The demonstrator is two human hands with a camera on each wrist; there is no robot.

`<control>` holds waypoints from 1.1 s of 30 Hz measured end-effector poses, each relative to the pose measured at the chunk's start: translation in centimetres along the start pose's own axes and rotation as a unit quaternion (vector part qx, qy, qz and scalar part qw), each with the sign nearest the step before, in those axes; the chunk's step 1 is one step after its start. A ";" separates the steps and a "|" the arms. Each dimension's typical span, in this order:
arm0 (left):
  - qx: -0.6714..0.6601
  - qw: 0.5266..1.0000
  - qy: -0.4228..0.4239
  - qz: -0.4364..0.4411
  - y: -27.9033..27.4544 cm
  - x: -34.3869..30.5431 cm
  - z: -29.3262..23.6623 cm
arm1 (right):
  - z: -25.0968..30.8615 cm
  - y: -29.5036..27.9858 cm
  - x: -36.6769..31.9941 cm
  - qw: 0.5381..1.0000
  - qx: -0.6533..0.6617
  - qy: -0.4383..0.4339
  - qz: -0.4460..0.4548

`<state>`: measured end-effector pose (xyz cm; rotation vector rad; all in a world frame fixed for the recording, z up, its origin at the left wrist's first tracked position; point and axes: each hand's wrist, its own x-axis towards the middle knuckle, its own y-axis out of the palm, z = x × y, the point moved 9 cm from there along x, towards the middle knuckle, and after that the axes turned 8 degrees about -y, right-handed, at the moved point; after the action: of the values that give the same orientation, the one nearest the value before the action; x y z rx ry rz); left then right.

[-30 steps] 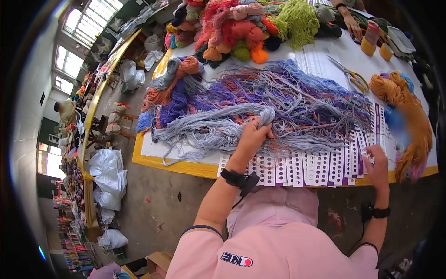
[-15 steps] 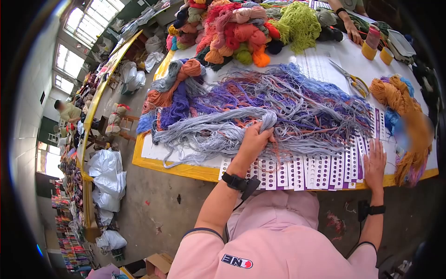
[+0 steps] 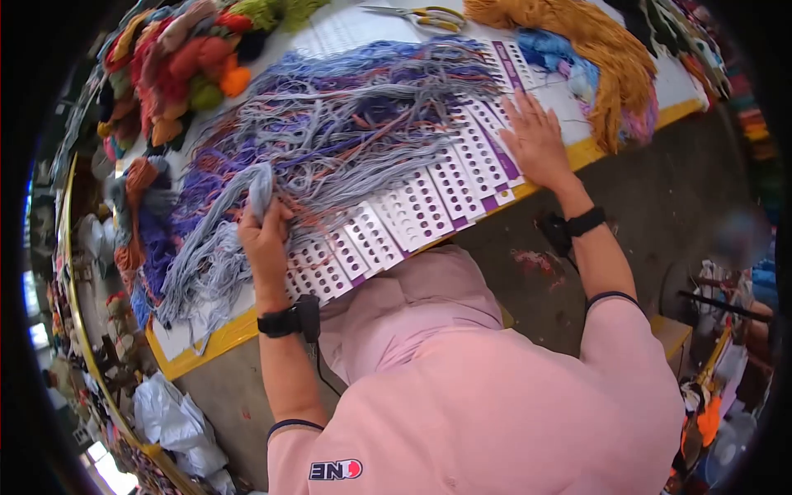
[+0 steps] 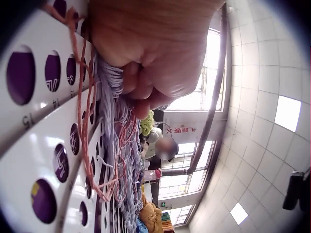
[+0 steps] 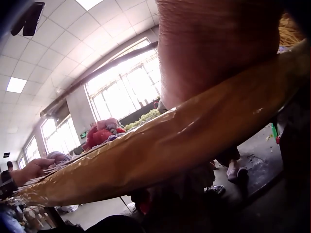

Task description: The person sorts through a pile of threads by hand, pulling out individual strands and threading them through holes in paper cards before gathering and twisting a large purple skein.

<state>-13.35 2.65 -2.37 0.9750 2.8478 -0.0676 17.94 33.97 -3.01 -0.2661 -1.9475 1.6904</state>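
Note:
In the head view, my left hand [image 3: 266, 239] grips a bunch of pale grey-blue yarn [image 3: 261, 190], its loose strands trailing left over the table. The left wrist view shows curled fingers [image 4: 141, 90] around this yarn, just above white cards [image 4: 34, 116] with numbered holes. Thin orange strands [image 4: 85, 160] dangle beside them. My right hand [image 3: 536, 140] lies flat with fingers spread on the right end of the row of punched cards [image 3: 429, 202]. A broad spread of purple, blue, grey and orange yarn [image 3: 330, 107] covers the cards' far ends.
Scissors [image 3: 421, 16] with yellow handles lie behind the spread. Ochre yarn [image 3: 602, 58] and a blue skein [image 3: 569, 66] are to the right. Colourful skeins [image 3: 186, 62] are heaped at the back left. Yellow tape [image 3: 219, 334] lines the table's front edge.
My right hand came down from above the table's edge and now lies flat on the cards. My left hand keeps holding the grey-blue yarn. The head view has turned to the right.

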 end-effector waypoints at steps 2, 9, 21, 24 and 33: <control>0.014 1.000 0.010 0.010 -0.9 0.2 0.4 | 0.4 -0.2 -0.1 1.000 0.012 0.006 0.003; 0.012 1.000 -0.011 -0.016 -0.4 0.2 -0.2 | 1.1 -2.2 -0.9 0.999 0.026 0.021 -0.015; -0.085 0.984 -0.141 0.065 1.4 4.0 -6.5 | 3.1 -3.7 0.9 0.919 0.369 -0.133 -0.027; -0.045 0.998 0.021 0.050 2.5 5.7 -16.0 | 2.5 -2.5 1.6 0.916 0.376 -0.136 0.026; -0.113 0.967 -0.150 0.174 13.5 5.2 -7.7 | 3.4 -2.1 2.5 0.948 0.273 -0.158 0.032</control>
<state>-9.99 17.18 4.49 1.2702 2.3169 0.1299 14.52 31.86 -0.56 0.1629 -1.5909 2.3473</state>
